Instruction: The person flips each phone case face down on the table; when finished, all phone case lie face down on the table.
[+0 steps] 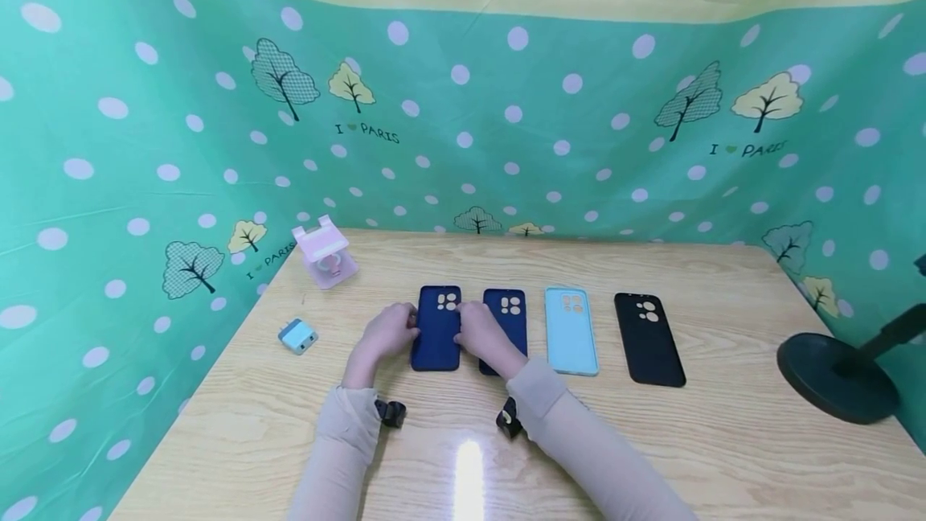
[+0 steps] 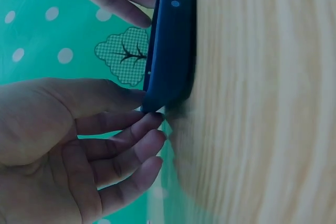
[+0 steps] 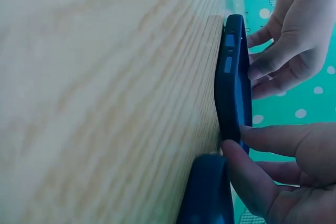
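A dark blue phone case (image 1: 437, 340) with camera cutouts lies near the middle of the wooden table, its hollow inside facing up. My left hand (image 1: 388, 333) pinches its left edge between thumb and fingertips; the left wrist view shows the thumb at the rim of the case (image 2: 170, 51). From the other side, my right hand (image 1: 488, 334) grips the right edge, thumb at the rim and a finger against the outer wall in the right wrist view. A second dark blue phone case (image 1: 518, 330) lies just to the right, partly covered by my right hand.
Further right lie a light blue phone case (image 1: 569, 340) and a black phone case (image 1: 650, 348). A blue and white charger plug (image 1: 297, 336) sits at left, with a pink phone stand (image 1: 325, 252) behind it. At far right is a round black base (image 1: 832, 380) with an arm.
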The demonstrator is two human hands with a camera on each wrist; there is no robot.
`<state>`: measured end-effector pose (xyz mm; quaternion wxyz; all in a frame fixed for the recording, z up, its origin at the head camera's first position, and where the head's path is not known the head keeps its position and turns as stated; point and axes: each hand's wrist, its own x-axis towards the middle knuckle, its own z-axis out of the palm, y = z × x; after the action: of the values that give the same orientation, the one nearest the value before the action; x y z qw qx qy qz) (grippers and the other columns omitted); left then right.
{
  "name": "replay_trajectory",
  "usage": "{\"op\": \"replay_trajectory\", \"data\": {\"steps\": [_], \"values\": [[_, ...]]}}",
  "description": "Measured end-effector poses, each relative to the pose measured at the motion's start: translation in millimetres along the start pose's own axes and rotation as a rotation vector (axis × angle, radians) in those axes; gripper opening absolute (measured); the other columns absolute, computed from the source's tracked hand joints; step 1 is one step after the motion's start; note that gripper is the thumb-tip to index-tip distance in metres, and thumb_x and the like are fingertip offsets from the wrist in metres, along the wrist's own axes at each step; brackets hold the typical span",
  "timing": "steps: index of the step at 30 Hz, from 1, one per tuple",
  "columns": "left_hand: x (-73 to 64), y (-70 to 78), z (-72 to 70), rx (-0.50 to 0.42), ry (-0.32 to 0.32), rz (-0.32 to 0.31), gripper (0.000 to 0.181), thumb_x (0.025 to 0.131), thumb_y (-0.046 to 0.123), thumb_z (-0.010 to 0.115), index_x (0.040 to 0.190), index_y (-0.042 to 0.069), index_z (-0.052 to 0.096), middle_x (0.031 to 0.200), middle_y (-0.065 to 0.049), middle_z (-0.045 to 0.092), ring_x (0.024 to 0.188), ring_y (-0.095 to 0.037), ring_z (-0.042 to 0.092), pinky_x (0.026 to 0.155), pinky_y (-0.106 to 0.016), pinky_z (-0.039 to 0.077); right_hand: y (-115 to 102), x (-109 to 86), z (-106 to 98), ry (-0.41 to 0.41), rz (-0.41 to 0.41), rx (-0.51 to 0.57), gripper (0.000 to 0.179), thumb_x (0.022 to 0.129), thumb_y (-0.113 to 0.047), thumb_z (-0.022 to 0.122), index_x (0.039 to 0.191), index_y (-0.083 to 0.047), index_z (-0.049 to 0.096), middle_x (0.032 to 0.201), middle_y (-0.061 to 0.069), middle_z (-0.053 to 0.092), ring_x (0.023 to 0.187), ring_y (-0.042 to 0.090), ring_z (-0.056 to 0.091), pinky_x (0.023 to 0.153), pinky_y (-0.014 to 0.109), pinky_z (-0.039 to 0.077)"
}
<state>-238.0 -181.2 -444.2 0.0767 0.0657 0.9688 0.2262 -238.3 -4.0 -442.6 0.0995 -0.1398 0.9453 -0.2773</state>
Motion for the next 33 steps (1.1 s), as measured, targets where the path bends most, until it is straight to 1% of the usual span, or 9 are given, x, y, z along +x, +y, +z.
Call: {"op": "replay_trajectory", "data": {"steps": [5,11,13,17,20,24,26,29,33], "values": [[0.3,-4.9,-2.3,-0.077,0.000,-0.003,0.035,0.090,0.005,0.062,0.121,-0.010,0.058,0.101,-0.017,0.068,0.094,-0.027,0.064,0.086,-0.043,0.053,-4,0.9,4,-0.018,0.008,0.035,0.057,0.087,-0.005,0.070,0.137,0.008,0.047,0.103,0.015,0.067,0.096,0.022,0.065,0.086,0.035,0.055],[-1.5,-8.4,-10.8,-0.203,0.024,0.036,0.038,0.088,-0.001,0.060,0.124,-0.014,0.055,0.102,-0.023,0.067,0.096,-0.032,0.066,0.083,-0.040,0.055,-5,1.1,9,-0.012,0.015,0.107,0.053,0.088,-0.004,0.067,0.135,0.011,0.047,0.086,0.011,0.061,0.077,0.019,0.056,0.077,0.034,0.052],[-2.4,-8.5,-14.6,-0.227,0.024,0.038,0.039,0.089,-0.001,0.059,0.125,-0.014,0.054,0.102,-0.023,0.066,0.096,-0.032,0.066,0.082,-0.039,0.056,-5,0.7,10,-0.002,0.023,0.158,0.050,0.088,-0.004,0.067,0.132,0.011,0.050,0.090,0.011,0.062,0.081,0.019,0.057,0.080,0.035,0.052],[-4.1,-7.0,-21.3,-0.260,0.014,0.027,0.041,0.092,0.002,0.059,0.129,-0.012,0.052,0.105,-0.022,0.065,0.098,-0.031,0.066,0.080,-0.037,0.056,-6,0.0,12,0.018,0.051,0.270,0.046,0.088,-0.006,0.068,0.128,0.011,0.053,0.107,0.016,0.064,0.097,0.024,0.063,0.090,0.038,0.053],[-5.5,-4.3,-25.4,-0.285,0.015,0.033,0.042,0.092,0.003,0.060,0.130,-0.012,0.052,0.106,-0.022,0.065,0.098,-0.031,0.066,0.078,-0.035,0.057,-6,-0.6,15,0.048,0.071,0.339,0.046,0.088,-0.006,0.068,0.129,0.010,0.054,0.110,0.017,0.065,0.103,0.026,0.064,0.092,0.039,0.052],[-7.8,0.3,-29.9,-0.297,0.023,0.058,0.042,0.091,0.003,0.061,0.129,-0.013,0.053,0.104,-0.022,0.065,0.095,-0.031,0.067,0.076,-0.035,0.057,-5,-1.8,21,0.109,0.101,0.451,0.042,0.088,-0.004,0.066,0.127,0.008,0.056,0.111,0.017,0.066,0.105,0.027,0.065,0.086,0.035,0.056],[-8.8,2.0,-31.5,-0.287,0.027,0.066,0.042,0.091,0.004,0.062,0.128,-0.013,0.053,0.104,-0.022,0.065,0.095,-0.031,0.067,0.076,-0.035,0.057,-5,-2.4,23,0.129,0.109,0.518,0.040,0.088,-0.002,0.064,0.126,0.008,0.056,0.112,0.018,0.066,0.105,0.028,0.065,0.080,0.032,0.058],[-10.7,4.3,-33.6,-0.268,0.039,0.069,0.042,0.090,0.005,0.063,0.128,-0.012,0.054,0.104,-0.022,0.066,0.095,-0.031,0.067,0.078,-0.036,0.056,-6,-2.8,26,0.123,0.111,0.605,0.040,0.089,0.000,0.063,0.127,0.007,0.055,0.114,0.019,0.065,0.105,0.029,0.065,0.072,0.028,0.059],[-13.0,7.2,-36.0,-0.251,0.060,0.084,0.041,0.090,0.005,0.064,0.126,-0.013,0.055,0.104,-0.023,0.065,0.094,-0.031,0.067,0.079,-0.038,0.056,-7,-2.0,29,0.097,0.117,0.703,0.041,0.090,0.001,0.061,0.129,0.006,0.053,0.116,0.020,0.063,0.105,0.030,0.065,0.069,0.028,0.059]]}}
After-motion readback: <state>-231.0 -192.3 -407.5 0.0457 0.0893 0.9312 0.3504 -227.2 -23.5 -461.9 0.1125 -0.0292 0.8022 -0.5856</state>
